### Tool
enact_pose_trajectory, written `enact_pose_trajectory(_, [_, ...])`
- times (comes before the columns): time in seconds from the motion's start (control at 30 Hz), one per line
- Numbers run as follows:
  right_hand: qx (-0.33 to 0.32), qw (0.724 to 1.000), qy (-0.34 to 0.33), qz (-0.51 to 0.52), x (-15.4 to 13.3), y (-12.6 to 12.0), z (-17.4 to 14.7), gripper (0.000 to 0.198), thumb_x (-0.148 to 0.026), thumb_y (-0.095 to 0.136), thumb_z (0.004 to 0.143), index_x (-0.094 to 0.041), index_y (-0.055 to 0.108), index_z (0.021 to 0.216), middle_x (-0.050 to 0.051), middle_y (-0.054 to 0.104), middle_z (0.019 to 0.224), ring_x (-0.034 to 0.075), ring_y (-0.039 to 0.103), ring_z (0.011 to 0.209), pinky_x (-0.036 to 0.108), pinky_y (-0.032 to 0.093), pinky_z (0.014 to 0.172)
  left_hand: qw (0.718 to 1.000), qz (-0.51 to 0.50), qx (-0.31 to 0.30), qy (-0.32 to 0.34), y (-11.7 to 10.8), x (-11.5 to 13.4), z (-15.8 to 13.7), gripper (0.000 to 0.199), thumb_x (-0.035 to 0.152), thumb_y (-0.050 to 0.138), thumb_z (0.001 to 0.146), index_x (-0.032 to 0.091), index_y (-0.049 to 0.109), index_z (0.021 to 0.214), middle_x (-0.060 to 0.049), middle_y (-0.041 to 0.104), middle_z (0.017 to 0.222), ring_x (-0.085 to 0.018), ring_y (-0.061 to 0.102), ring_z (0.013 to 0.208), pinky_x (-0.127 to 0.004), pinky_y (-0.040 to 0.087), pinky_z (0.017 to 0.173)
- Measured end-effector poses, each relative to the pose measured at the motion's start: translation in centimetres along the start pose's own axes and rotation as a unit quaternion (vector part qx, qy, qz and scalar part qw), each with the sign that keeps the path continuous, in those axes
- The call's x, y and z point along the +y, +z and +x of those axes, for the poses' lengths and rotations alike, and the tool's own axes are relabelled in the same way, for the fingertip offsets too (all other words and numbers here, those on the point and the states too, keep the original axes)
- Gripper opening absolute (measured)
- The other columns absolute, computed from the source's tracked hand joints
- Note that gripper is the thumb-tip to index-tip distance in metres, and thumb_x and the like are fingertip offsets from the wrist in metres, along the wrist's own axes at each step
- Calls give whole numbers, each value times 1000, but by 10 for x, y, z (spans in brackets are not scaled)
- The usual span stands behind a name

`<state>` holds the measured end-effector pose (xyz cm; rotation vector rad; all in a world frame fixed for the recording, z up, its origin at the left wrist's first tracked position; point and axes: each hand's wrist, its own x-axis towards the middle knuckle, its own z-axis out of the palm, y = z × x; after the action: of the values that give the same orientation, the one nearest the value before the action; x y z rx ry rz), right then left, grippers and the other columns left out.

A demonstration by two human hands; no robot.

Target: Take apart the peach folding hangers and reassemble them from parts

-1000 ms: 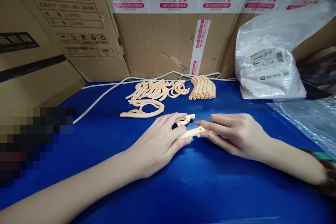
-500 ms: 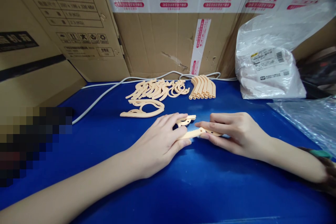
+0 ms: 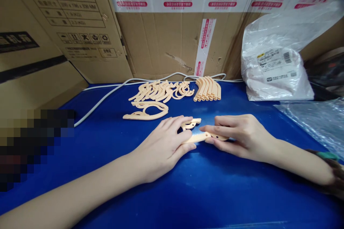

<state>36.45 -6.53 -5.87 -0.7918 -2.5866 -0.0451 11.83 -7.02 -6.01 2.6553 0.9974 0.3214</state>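
Note:
In the middle of the blue surface, my left hand (image 3: 168, 143) is closed on a cream plastic folding hanger (image 3: 197, 137), its thumb and index finger along the near arm. A second arm of it with holes (image 3: 191, 124) sticks out past my other left fingers. My right hand (image 3: 242, 136) pinches a cream hanger arm piece (image 3: 220, 137), whose end meets the tip of the near arm. Most of that piece is hidden by my right fingers, and I cannot tell whether the two are locked together.
Behind my left hand lies a folded cream hanger (image 3: 146, 116), with a heap of curved cream parts (image 3: 158, 91) beyond. Stacked cream arms (image 3: 206, 89) are to its right. A white cable (image 3: 99, 103), cardboard boxes (image 3: 161, 39), a white plastic bag (image 3: 276, 75) and clear film (image 3: 317, 121) surround the work area.
My right fingers have shifted very slightly, and a little more of the holed end of the piece in them shows. My left hand stays in place.

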Motion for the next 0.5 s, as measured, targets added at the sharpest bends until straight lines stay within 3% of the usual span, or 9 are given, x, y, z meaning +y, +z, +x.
enact_pose_trajectory(0.2, [-6,1000,5,15,-1,0,0,24,-31,50,96,-17,69,101,-1,53,67,8,49,54,22,33,51,1000,-8,-1,4,-1,1,-2,36,39,32,101,22,63,104,-5,41,147,-21,34,136,-43,29,111])
enact_pose_trajectory(0.5, [-13,1000,-12,17,-1,-1,0,24,-29,51,95,-16,69,103,-2,50,66,8,46,53,23,31,50,1000,-2,0,15,0,0,-1,35,39,33,101,22,63,109,-4,41,147,-21,34,135,-43,30,111])
